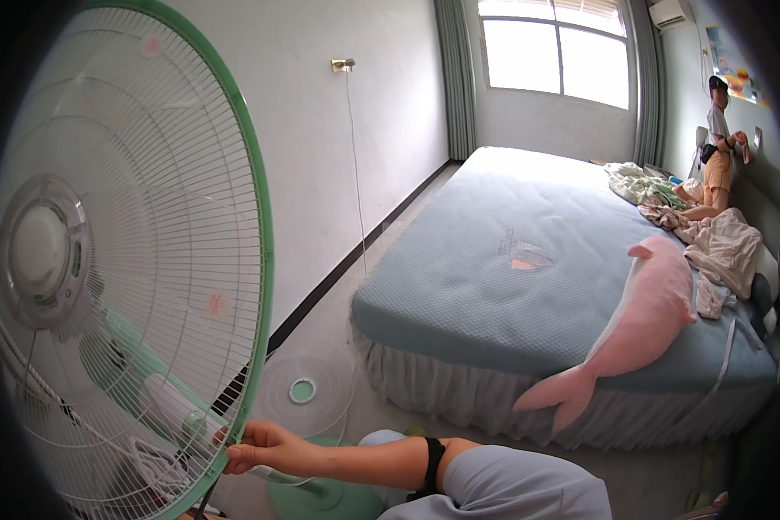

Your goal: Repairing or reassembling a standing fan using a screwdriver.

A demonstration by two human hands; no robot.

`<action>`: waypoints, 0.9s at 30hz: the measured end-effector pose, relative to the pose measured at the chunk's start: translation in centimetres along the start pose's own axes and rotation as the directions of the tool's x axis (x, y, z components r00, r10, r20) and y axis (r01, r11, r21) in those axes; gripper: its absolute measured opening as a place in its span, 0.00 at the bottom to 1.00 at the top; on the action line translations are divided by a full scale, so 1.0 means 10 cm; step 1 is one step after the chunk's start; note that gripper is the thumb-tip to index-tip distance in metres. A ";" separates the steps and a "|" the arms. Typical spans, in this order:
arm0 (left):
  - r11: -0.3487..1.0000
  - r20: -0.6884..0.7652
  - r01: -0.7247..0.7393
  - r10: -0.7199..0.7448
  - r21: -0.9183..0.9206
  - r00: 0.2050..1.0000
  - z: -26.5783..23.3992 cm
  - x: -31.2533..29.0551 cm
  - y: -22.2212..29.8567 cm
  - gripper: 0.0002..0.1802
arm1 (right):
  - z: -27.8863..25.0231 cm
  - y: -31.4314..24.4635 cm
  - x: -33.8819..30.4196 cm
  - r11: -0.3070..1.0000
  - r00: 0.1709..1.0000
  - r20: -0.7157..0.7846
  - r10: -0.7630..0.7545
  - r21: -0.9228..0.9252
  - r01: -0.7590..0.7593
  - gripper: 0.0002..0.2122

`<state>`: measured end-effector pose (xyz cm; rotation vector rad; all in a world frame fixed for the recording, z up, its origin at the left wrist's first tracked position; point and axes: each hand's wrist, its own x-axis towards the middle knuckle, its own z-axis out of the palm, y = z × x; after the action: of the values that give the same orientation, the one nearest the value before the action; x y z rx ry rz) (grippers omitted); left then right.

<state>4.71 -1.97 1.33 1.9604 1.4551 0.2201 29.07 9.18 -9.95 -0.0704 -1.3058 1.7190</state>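
A big round fan guard (169, 286) with a green rim and pale wires fills the left side, tilted on edge. Its hub (39, 251) is grey and white. My right hand (264, 446) is closed on the lower right of the green rim, with the thumb on the near side and the fingers curled at the wires. Behind the guard, a white and green fan stand (169, 403) shows through the wires. A round green base (325, 498) lies under my forearm, partly covered by it. My left hand is out of the picture.
A translucent disc with a green centre (302, 390) lies on the floor. A cord runs down from a wall socket (343, 65). The blue bed (459, 260) holds a pink plush dolphin (641, 316) and crumpled cloths (724, 251). Another person (718, 156) is at the far right.
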 end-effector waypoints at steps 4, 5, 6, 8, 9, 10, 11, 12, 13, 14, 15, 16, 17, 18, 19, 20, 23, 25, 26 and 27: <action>0.988 -0.053 -0.149 0.150 0.029 0.987 0.07 0.03 -0.06 0.13 | -0.01 0.08 -0.01 0.999 0.999 0.004 0.032 0.042 -0.032 0.20; 0.988 0.045 0.056 -0.050 -0.144 0.998 0.06 0.02 -0.06 0.14 | -0.06 0.07 0.01 0.999 0.999 0.002 0.052 0.010 -0.052 0.20; 0.946 0.135 0.282 -0.262 -0.160 0.956 0.02 0.03 -0.03 0.16 | -0.05 0.09 0.02 0.999 0.999 -0.022 0.035 0.021 -0.034 0.19; 0.949 -0.307 -0.189 0.264 0.252 0.914 0.21 0.02 -0.24 0.11 | -0.03 0.09 0.03 0.999 0.999 -0.040 0.016 0.036 -0.014 0.18; 0.994 -0.266 -0.066 0.088 0.090 0.960 0.22 -0.02 -0.19 0.09 | 0.01 0.06 0.03 1.000 0.998 -0.056 0.016 0.021 -0.015 0.18; 0.995 -0.192 0.060 -0.075 -0.080 0.979 0.15 0.05 -0.12 0.08 | -0.02 0.05 0.04 1.000 0.997 -0.081 0.020 -0.001 -0.020 0.17; 0.984 -0.190 0.099 -0.127 -0.150 0.974 0.13 0.09 -0.09 0.08 | -0.04 0.06 0.05 1.000 0.995 -0.095 0.018 -0.009 -0.019 0.17; 0.968 -0.188 0.135 -0.176 -0.213 0.966 0.12 0.14 -0.03 0.08 | -0.08 0.05 0.05 1.000 0.994 -0.108 0.009 -0.017 -0.011 0.16; 0.987 -0.211 0.102 -0.127 -0.125 0.969 0.11 0.13 -0.03 0.07 | -0.06 0.07 0.07 1.000 0.993 -0.121 -0.005 -0.011 0.004 0.16; 0.997 -0.224 0.069 -0.075 -0.034 0.972 0.12 0.10 -0.04 0.06 | -0.04 0.09 0.07 1.000 0.990 -0.136 -0.020 -0.007 0.019 0.16; 0.992 -0.228 0.111 -0.123 -0.063 0.966 0.11 0.08 0.00 0.06 | -0.02 0.09 0.06 1.000 0.993 -0.119 0.022 0.021 -0.020 0.16; 0.996 -0.276 0.077 -0.063 0.041 0.959 0.10 0.11 0.00 0.05 | -0.03 0.10 0.06 0.999 0.992 -0.123 -0.014 0.043 0.019 0.16; 0.988 -0.314 0.045 0.004 0.148 0.949 0.11 0.13 -0.02 0.03 | -0.03 0.12 0.06 0.996 0.990 -0.131 -0.052 0.062 0.061 0.16; 0.989 -0.320 0.072 -0.027 0.131 0.947 0.14 0.15 -0.02 0.03 | -0.03 0.11 0.06 0.996 0.993 -0.119 -0.027 0.080 0.036 0.16; 0.979 -0.433 -0.011 0.101 0.204 0.896 0.19 0.16 -0.04 0.03 | -0.02 0.10 0.06 0.998 0.995 -0.097 -0.026 0.052 0.031 0.15; 0.953 -0.525 -0.083 0.232 0.292 0.819 0.22 0.17 -0.04 0.03 | 0.00 0.10 0.06 0.999 0.997 -0.076 -0.027 0.022 0.029 0.15; 0.960 -0.581 -0.064 0.218 0.274 0.784 0.25 0.17 0.02 0.05 | 0.00 0.13 0.04 0.998 0.994 -0.081 -0.068 -0.013 0.067 0.15; 0.952 -0.601 -0.062 0.238 0.299 0.763 0.27 0.20 0.04 0.07 | -0.02 0.14 0.05 0.994 0.990 -0.089 -0.107 -0.038 0.104 0.15; 0.932 -0.627 -0.015 0.255 0.362 0.736 0.28 0.21 0.05 0.08 | -0.04 0.15 0.06 0.995 0.991 -0.089 -0.100 -0.029 0.097 0.15; 0.906 -0.649 0.034 0.275 0.422 0.710 0.29 0.22 0.05 0.09 | -0.05 0.18 0.06 0.994 0.990 -0.093 -0.110 -0.034 0.108 0.15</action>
<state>7.38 -1.25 -1.09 2.4714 1.9596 0.8722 27.86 9.98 -11.25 -0.0943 -1.2423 1.5857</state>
